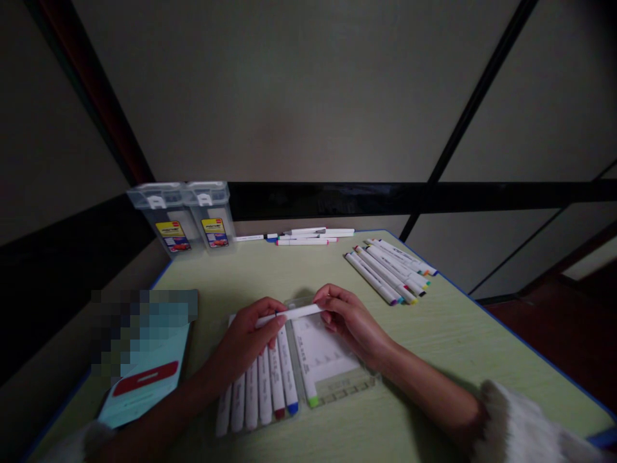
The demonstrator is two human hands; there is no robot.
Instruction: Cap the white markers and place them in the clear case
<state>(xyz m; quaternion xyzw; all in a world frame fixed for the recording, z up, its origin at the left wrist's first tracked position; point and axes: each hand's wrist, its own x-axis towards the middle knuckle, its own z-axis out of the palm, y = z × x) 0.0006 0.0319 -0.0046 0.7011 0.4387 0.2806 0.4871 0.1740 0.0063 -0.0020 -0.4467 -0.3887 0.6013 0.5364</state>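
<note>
A white marker [303, 311] is held level between my two hands above an open clear plastic case [344, 390]. My left hand [255, 328] pinches its left end, and my right hand [349, 321] grips the right end with bent fingers. Under my left hand, several white markers [265, 386] lie side by side in the case's left half; two of them show red and blue ends. One marker with a green end [308, 379] lies in the right half beside a white paper sheet [330, 354]. My fingers hide the tips of the held marker.
Two clear lidded boxes [207, 215] stand at the back left. Loose markers [308, 236] lie along the back edge, and a spread of markers [385, 273] lies at the right. A turquoise phone or booklet [157, 347], partly blurred, lies at the left.
</note>
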